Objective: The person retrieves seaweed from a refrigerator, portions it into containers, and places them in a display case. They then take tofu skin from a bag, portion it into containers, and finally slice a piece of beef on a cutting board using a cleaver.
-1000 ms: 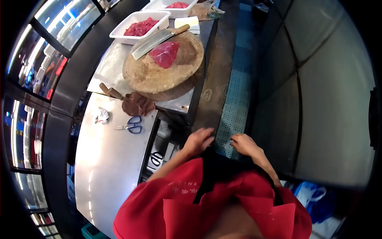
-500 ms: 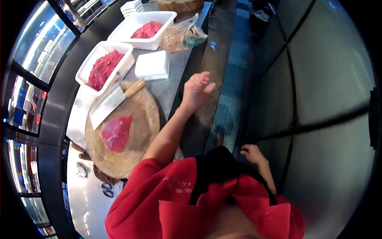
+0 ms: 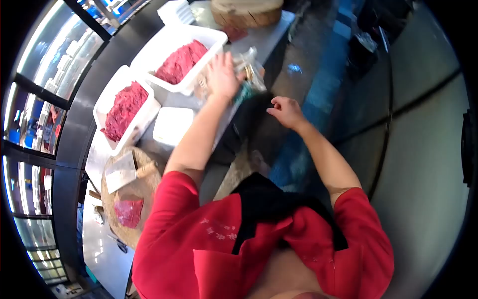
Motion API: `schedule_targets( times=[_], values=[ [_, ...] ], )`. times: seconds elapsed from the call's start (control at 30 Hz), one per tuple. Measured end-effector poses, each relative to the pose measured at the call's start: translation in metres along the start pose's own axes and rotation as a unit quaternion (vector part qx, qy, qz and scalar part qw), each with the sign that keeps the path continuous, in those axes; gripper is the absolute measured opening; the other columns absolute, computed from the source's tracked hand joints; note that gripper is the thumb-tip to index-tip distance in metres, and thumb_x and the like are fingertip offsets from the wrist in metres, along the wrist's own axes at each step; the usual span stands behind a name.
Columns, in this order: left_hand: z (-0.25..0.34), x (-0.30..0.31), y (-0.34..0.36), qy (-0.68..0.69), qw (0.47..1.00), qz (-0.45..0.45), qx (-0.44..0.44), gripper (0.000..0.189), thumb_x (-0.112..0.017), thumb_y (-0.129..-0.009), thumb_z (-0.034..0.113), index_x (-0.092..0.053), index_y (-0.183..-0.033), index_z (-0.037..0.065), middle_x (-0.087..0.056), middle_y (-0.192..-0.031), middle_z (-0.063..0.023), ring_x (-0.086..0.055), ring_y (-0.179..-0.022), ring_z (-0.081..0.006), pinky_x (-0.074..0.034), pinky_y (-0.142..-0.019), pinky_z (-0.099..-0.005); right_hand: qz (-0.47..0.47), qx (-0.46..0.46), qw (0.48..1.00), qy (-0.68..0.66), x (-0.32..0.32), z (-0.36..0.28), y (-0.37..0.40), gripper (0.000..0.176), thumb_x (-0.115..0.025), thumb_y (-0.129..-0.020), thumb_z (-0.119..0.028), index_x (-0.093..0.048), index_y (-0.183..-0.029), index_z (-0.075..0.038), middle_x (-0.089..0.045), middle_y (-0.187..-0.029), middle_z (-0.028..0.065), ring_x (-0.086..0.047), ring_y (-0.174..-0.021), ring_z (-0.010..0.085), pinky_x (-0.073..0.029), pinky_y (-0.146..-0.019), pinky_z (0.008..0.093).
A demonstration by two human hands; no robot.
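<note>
My left hand (image 3: 222,78) is spread, with its fingers over the edge of a plastic bag (image 3: 253,67) beside the far tub of red meat (image 3: 182,61). Whether it touches the bag is hard to tell. My right hand (image 3: 287,112) hangs in the air over the floor, its fingers curled, and anything inside them is too small to see. A second tub holds more red meat (image 3: 124,110). On the round chopping board (image 3: 149,199) lie a cleaver (image 3: 121,173) and a piece of meat (image 3: 129,213).
A white lidded box (image 3: 173,125) sits beside the tubs. Another round wooden block (image 3: 247,13) stands at the counter's far end. Scissors (image 3: 119,243) lie near the board. Glass display cases line the left, and metal panels (image 3: 423,124) the right.
My left hand has moved forward to the bag, its fingers spreading. My right hand has risen and come forward. The view has shifted, so the board now appears lower and further left.
</note>
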State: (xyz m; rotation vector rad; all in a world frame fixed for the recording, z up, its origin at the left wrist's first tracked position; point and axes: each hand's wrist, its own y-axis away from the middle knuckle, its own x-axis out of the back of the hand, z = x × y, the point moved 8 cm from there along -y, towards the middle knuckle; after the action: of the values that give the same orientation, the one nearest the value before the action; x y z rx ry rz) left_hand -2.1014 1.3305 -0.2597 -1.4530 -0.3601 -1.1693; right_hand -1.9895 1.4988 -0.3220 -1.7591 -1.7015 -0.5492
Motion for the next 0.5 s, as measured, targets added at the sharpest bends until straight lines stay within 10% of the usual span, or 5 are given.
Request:
schedule_targets(
  times=[0.1,0.17,0.27,0.5],
  values=[
    [-0.013,-0.055,-0.020,-0.062,0.997,-0.041,0.038,0.093,-0.074,-0.065,0.039,-0.030,-0.140,0.006,-0.026,-0.144,-0.0242,-0.018,-0.136,-0.0413,-0.014,-0.109,-0.0573,0.013,-0.065,0.993,0.100,-0.034,0.007,-0.083,0.059,-0.068,-0.075,-0.041,-0.049,-0.117,-0.005,-0.054,-0.116,0.0204,-0.056,-0.103,0.0370,-0.047,-0.083,0.0450],
    [-0.031,-0.083,-0.021,-0.024,0.998,-0.035,0.052,0.059,-0.068,-0.073,0.032,-0.051,-0.124,0.007,-0.034,-0.140,-0.0222,-0.017,-0.136,-0.0413,-0.016,-0.108,-0.0586,-0.012,-0.036,0.987,0.156,-0.059,0.012,-0.116,0.079,-0.073,-0.072,-0.040,-0.033,-0.129,-0.005,-0.046,-0.124,0.0263,-0.052,-0.107,0.0446,-0.043,-0.089,0.0490],
    [-0.041,-0.072,-0.013,0.121,0.989,0.044,0.068,0.018,-0.055,-0.086,0.014,-0.061,-0.100,0.004,-0.045,-0.130,-0.0203,-0.032,-0.129,-0.0422,-0.027,-0.104,-0.0546,-0.166,-0.048,0.973,0.151,-0.079,0.041,-0.143,0.052,-0.067,-0.077,-0.024,-0.039,-0.117,-0.007,-0.058,-0.106,0.0238,-0.056,-0.098,0.0420,-0.048,-0.081,0.0470],
    [-0.054,-0.057,-0.053,0.610,0.760,0.045,0.222,0.023,-0.036,-0.099,0.015,-0.049,-0.085,0.003,-0.057,-0.079,-0.0061,-0.057,-0.079,-0.0150,-0.044,-0.076,-0.0252,-0.096,0.144,0.983,-0.067,0.019,0.008,-0.210,0.010,-0.062,-0.078,-0.013,-0.066,-0.080,-0.004,-0.062,-0.074,0.0159,-0.061,-0.072,0.0333,-0.049,-0.064,0.0381]
  ],
)
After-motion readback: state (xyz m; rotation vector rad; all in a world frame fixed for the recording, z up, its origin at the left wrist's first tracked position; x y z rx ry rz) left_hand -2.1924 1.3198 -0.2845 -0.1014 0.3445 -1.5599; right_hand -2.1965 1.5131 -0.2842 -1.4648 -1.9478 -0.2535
